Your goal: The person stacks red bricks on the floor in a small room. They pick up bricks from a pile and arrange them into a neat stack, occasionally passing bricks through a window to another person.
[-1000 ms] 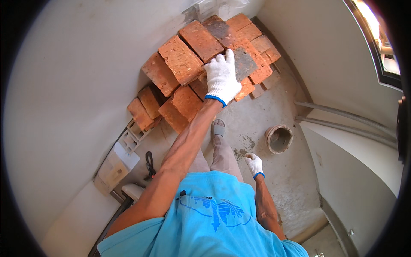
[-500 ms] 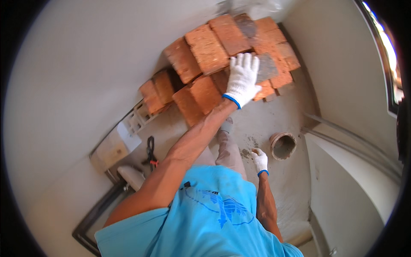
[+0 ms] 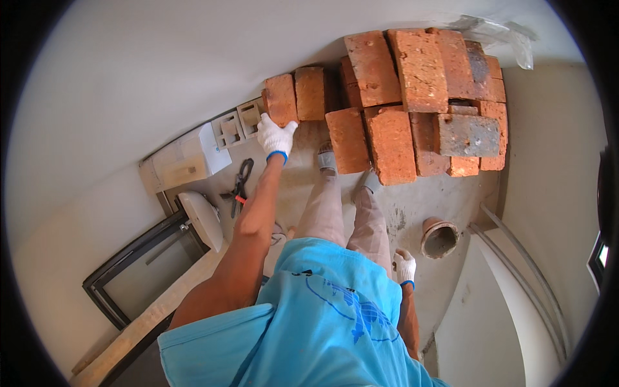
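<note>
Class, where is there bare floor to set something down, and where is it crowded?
Bare floor lies between the bricks and the pot, and between the left forearm and left sandal. Crowded: along the wall, with bricks, blocks and box.

Left arm (image 3: 251,229): reaches forward and outward from the shoulder, slightly bent at the elbow, the bare forearm running up to the glove.
Left wrist (image 3: 277,157): nearly in line with the forearm, ringed by the glove's blue cuff.
Left hand (image 3: 276,137): white-gloved, back of the hand showing, pointing away from the body.
Left fingers (image 3: 264,123): extended forward, with the thumb spread well apart to the right.
Right arm (image 3: 408,316): hangs low along the right side of the body.
Right hand (image 3: 404,265): also white-gloved and blue-cuffed, near the right thigh, its fingers curled inward; how tightly is unclear.
</note>
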The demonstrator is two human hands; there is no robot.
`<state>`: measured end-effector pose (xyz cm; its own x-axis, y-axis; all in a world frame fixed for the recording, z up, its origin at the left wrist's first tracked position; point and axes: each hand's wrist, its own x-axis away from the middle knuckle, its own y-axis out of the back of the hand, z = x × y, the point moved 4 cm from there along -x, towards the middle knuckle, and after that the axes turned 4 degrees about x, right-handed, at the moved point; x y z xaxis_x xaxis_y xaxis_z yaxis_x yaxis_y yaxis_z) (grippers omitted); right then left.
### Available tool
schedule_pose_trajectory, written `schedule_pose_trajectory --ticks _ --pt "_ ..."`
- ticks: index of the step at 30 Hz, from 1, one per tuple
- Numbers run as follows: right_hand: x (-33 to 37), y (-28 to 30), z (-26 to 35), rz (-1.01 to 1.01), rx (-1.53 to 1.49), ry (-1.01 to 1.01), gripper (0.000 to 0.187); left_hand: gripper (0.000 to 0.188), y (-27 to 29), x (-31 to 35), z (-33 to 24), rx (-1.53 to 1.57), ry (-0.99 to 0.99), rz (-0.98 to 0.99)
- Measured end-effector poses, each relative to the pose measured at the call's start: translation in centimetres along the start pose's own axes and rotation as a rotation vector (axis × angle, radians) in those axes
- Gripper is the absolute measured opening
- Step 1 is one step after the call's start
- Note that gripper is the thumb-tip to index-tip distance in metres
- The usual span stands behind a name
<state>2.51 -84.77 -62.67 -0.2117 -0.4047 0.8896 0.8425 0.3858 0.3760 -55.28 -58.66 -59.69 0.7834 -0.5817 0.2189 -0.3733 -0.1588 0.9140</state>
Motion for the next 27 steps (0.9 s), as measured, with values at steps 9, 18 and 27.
schedule_pose_trajectory --ticks 9,18,27 --pt "6.0 -2.8 1.2 0.007 0.083 -0.106 0.034 0.107 -6.6 -9.3 4.1 0.077 0.171 0.048" --pt "8.2 -7.5 -4.0 0.023 -0.097 -0.26 0.033 0.126 -7.4 -13.4 0.1 0.026 0.142 0.149" --pt "8.5 -10.1 -4.6 0.026 -0.149 -0.242 0.033 0.131 -8.7 -15.2 0.7 -0.001 0.163 0.205"
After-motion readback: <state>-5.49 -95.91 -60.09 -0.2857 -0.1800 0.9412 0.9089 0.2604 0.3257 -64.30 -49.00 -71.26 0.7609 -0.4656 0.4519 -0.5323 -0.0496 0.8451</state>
